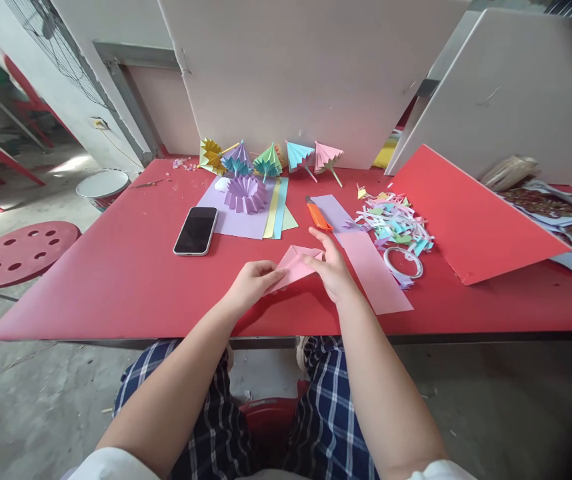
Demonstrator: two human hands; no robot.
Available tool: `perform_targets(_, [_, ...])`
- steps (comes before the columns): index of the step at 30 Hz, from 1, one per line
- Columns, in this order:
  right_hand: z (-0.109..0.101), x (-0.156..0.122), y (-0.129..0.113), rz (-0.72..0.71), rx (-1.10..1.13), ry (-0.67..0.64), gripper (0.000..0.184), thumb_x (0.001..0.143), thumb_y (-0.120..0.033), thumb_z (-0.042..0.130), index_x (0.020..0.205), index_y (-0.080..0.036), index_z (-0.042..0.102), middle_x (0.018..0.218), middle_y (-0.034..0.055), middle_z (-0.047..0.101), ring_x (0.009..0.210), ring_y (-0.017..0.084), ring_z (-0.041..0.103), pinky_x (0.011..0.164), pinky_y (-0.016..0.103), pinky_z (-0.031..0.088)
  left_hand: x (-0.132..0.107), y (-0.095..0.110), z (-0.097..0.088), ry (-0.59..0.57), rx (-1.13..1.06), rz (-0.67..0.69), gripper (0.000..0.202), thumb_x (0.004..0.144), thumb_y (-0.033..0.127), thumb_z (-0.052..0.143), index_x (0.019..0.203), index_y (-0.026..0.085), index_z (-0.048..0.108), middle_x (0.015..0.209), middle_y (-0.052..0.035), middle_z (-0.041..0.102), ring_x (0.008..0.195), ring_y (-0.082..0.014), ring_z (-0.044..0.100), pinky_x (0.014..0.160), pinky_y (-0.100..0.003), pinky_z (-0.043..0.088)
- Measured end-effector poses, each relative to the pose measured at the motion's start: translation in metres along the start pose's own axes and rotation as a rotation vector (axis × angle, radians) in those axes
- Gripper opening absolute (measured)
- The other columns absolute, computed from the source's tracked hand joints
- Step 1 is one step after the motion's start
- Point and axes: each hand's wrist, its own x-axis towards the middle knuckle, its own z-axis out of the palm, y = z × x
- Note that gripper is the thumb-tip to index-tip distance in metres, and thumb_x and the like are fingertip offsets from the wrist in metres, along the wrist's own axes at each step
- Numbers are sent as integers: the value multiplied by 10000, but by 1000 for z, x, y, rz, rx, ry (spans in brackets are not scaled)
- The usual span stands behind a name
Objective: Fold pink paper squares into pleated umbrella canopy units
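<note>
A folded piece of pink paper is held just above the red table, in front of my body. My left hand pinches its left end between thumb and fingers. At the other end, my right hand grips the paper with its thumb on top, the index finger stretched out past the edge. Right of my right hand lies a flat pink paper strip. An orange utility knife rests beyond my fingers, beside a purple paper strip.
A phone and purple sheets with a pleated purple ring lie left of centre. Small paper umbrellas line the back. Paper scraps, a tape roll and a red board are at right.
</note>
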Motion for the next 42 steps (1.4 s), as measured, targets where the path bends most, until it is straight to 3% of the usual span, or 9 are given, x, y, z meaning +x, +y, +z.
perform_targets(3, [-7, -2, 0, 45, -188, -134, 544, 645, -308, 652, 1169, -298, 506, 705, -43, 545, 670, 118, 520, 683, 287, 422, 2, -2, -8, -64, 226, -5, 342, 753, 482, 515, 659, 168, 614, 598, -3, 596, 544, -134, 513, 507, -240, 362])
perform_targets(6, [-9, -3, 6, 92, -337, -185, 444, 664, -344, 620, 1098, -281, 551, 642, -54, 520, 597, 113, 497, 599, 267, 400, 0, -4, -4, 144, 527, 116, 274, 784, 396, 498, 920, 211, 648, 860, -51, 671, 816, -226, 596, 681, -310, 443])
perform_targets(8, [-7, -3, 11, 102, -409, -158, 356, 663, -341, 613, 1008, -265, 576, 662, -42, 543, 594, 122, 510, 554, 254, 390, -6, -6, 6, 249, 744, 276, 335, 813, 333, 471, 1103, 208, 582, 1136, -90, 605, 1091, -267, 509, 883, -384, 401])
perform_targets(12, [-3, -4, 17, 6, -561, -145, 116, 706, -301, 579, 806, -241, 585, 752, -15, 580, 674, 146, 548, 571, 266, 418, -28, -18, 32, 61, 993, 435, 569, 817, 452, 460, 1278, 120, 419, 1344, -160, 413, 1287, -285, 300, 1040, -451, 251])
perform_targets(16, [-1, -9, 16, -244, -850, -119, 38, 730, -229, 598, 736, -224, 635, 908, 40, 581, 867, 195, 537, 754, 343, 442, -40, -32, 45, 1, 1090, 430, 704, 822, 530, 396, 1311, 26, 343, 1379, -225, 320, 1303, -324, 245, 1059, -484, 186])
perform_targets(20, [-2, -12, 18, -418, -931, -213, 177, 791, -193, 547, 899, -250, 675, 974, 60, 592, 978, 210, 496, 858, 372, 434, -35, -33, 39, 11, 1093, 483, 624, 847, 489, 381, 1282, 42, 387, 1357, -207, 373, 1282, -315, 290, 1037, -473, 242])
perform_targets(24, [-3, -13, 18, -432, -966, -266, 266, 774, -157, 569, 1008, -255, 648, 977, 55, 597, 988, 209, 488, 866, 373, 439, -25, -30, 25, 149, 1082, 485, 339, 894, 229, 332, 1162, 140, 519, 1145, -126, 569, 1038, -239, 511, 866, -373, 418])
perform_targets(28, [-3, -14, 16, -474, -1025, -228, 240, 732, -136, 615, 937, -252, 662, 917, 46, 602, 937, 209, 490, 829, 365, 442, -22, -30, 16, 261, 1118, 431, 284, 853, 137, 379, 1007, 180, 614, 873, -87, 611, 770, -205, 522, 711, -330, 440])
perform_targets(42, [3, -19, 15, -472, -1056, -301, 157, 794, -101, 534, 785, -178, 671, 795, 39, 643, 770, 151, 553, 667, 268, 441, -19, -32, 5, 222, 931, 363, 258, 841, 136, 428, 907, 203, 668, 786, -42, 608, 766, -167, 549, 675, -262, 449])
